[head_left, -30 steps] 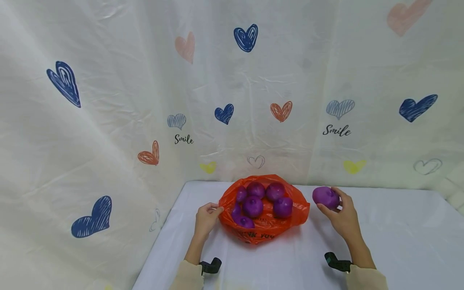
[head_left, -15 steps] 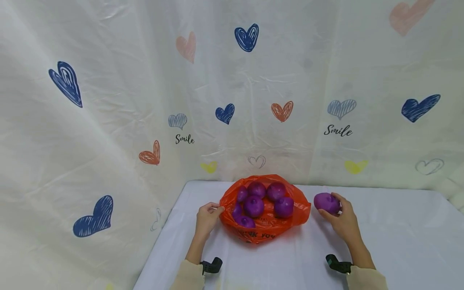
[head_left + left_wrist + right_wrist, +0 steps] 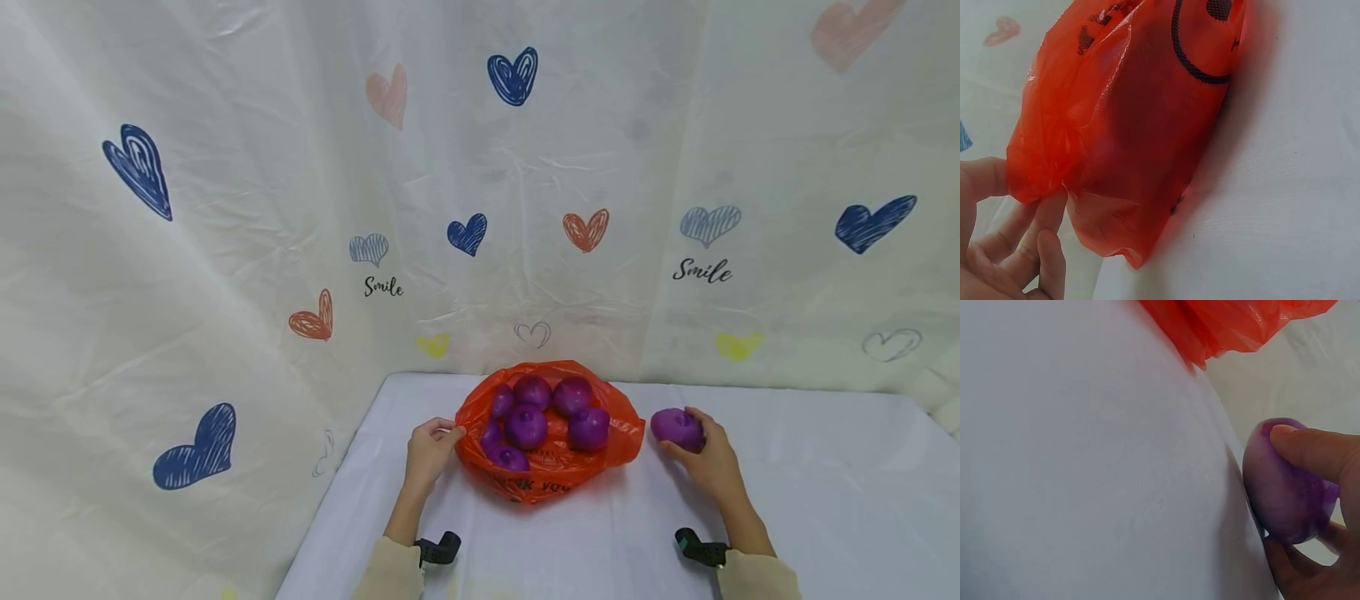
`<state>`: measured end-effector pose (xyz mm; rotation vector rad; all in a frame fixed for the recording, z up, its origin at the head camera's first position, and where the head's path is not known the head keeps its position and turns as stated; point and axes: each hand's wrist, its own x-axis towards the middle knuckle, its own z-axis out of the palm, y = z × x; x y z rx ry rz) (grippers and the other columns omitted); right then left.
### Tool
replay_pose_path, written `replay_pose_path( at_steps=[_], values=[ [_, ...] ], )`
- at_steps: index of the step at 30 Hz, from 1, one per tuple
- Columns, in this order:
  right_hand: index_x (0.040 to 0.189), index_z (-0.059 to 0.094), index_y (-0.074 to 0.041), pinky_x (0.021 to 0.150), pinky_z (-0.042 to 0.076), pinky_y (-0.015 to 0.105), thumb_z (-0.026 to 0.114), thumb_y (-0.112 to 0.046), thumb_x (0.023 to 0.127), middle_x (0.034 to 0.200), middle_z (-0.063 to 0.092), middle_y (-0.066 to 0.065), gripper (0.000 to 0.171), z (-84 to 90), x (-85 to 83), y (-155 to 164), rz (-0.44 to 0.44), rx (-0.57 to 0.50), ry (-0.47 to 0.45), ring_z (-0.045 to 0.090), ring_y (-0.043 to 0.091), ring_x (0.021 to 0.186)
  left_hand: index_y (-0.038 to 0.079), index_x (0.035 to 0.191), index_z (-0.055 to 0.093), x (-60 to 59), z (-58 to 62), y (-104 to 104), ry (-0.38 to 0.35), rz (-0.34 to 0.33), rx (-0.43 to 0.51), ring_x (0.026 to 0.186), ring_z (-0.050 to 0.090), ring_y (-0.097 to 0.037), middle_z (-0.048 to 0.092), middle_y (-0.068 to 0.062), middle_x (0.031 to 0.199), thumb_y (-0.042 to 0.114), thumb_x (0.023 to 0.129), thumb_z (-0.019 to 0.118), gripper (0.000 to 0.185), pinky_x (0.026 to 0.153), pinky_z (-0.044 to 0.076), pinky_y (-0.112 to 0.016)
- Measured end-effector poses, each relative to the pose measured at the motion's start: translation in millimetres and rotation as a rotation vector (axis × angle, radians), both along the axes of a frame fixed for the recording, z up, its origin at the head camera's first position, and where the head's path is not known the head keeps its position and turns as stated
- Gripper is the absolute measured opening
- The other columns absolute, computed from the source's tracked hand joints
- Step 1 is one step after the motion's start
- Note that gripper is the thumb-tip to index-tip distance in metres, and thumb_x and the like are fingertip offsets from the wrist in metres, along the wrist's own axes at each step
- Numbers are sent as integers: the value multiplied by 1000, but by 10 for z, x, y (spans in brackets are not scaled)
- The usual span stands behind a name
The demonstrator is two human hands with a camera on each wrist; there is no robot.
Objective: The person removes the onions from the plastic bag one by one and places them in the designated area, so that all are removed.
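An orange plastic bag point(image 3: 551, 467) lies open on the white table point(image 3: 600, 550), with several purple onions point(image 3: 525, 426) inside it. My left hand point(image 3: 431, 450) pinches the bag's left edge; the left wrist view shows the bag point(image 3: 1141, 125) gathered between my thumb and fingers point(image 3: 1041, 237). My right hand point(image 3: 705, 462) grips one purple onion point(image 3: 677, 424) just right of the bag, low at the table. In the right wrist view that onion point(image 3: 1288, 487) sits against the cloth with my fingers point(image 3: 1310, 447) curled over it.
A cream curtain point(image 3: 300, 208) printed with hearts and the word "Smile" hangs behind the table and down its left side. The table's left edge point(image 3: 330, 500) runs close to my left arm. White cloth stretches to the right of my right hand.
My right hand has lowered the onion from above the table down to the cloth, slightly toward me. The left hand and bag have stayed put.
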<state>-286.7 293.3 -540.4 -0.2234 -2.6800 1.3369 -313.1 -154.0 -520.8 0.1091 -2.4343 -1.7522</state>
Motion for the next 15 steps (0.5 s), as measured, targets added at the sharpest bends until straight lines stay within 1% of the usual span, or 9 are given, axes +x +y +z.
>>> replay_pose_path(
  at_steps=[5, 10, 15],
  values=[
    [160, 14, 1, 110, 34, 72, 73, -29, 95, 157, 23, 38, 93, -50, -29, 27, 6, 23, -15, 29, 58, 139, 6, 100, 72, -2, 12, 4, -1, 1, 3, 65, 53, -15, 72, -5, 77, 25, 92, 73, 21, 56, 40, -26],
    [161, 10, 1, 110, 32, 72, 73, -31, 95, 158, 20, 39, 96, -50, -33, 29, 7, 22, -34, 27, 59, 140, 6, 100, 73, 0, 19, 7, -5, 3, 1, 66, 54, -15, 73, -5, 77, 25, 92, 73, 21, 57, 41, -26],
    [161, 9, 1, 111, 31, 72, 73, -32, 95, 159, 19, 39, 98, -43, -27, 30, 10, 19, -42, 25, 59, 141, 7, 99, 73, 5, 2, 9, -5, 7, -13, 65, 53, -14, 72, -4, 76, 26, 92, 73, 20, 55, 40, -26]
  ],
)
